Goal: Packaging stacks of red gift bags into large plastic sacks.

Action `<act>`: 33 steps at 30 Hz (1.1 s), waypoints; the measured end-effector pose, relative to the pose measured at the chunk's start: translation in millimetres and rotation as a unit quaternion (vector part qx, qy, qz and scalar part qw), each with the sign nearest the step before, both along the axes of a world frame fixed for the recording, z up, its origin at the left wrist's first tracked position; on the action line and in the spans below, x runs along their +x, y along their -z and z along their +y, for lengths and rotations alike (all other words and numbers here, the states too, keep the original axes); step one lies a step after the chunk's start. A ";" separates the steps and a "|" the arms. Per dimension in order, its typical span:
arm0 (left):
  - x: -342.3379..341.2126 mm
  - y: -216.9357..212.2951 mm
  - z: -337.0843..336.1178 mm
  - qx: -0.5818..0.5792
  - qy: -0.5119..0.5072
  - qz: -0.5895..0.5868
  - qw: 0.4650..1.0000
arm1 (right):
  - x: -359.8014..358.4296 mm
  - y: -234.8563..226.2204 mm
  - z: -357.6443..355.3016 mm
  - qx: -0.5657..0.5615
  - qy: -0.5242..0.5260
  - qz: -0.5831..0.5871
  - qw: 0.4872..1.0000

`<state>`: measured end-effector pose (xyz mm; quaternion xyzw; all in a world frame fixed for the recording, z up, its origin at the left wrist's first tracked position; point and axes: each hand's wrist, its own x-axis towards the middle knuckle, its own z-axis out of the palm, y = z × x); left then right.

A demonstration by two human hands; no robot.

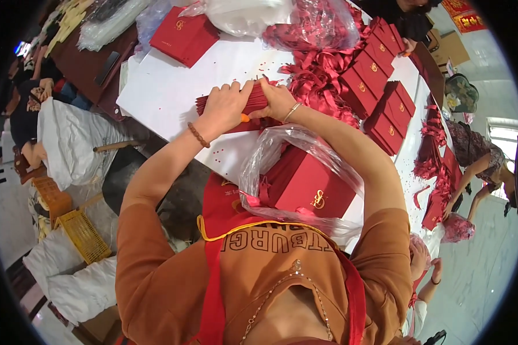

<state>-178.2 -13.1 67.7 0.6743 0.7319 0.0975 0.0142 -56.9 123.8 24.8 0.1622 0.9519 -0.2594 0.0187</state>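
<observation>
My left hand and my right hand meet over a white table, closed on a stack of thin red folded pieces from either side. The stack's layered edges show between my hands; whether the pieces are cards or flat bags I cannot tell. A small orange thing shows at my left thumb. Just nearer to me, an open clear plastic bag holds red bags or boxes with gold print. Small red bits are scattered on the tabletop around my hands.
A heap of red ribbons lies right of my hands, beside rows of red gold-printed bags. Another red stack sits far left. Clear plastic bags cover the back. Other people work along the right side; yellow crates stand lower left.
</observation>
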 end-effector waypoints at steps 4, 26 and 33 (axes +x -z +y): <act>-1.5 2.8 0.1 -0.011 0.024 -0.006 1.000 | 5.0 -15.3 8.9 -0.008 -0.035 -0.013 0.999; -79.7 -162.8 -7.3 0.246 0.007 -0.344 0.906 | 199.4 -225.3 -46.1 0.012 -0.104 0.075 0.992; -79.4 -197.9 -6.5 0.077 0.063 -0.789 0.606 | 230.0 -187.8 -79.1 0.169 0.099 -0.049 0.979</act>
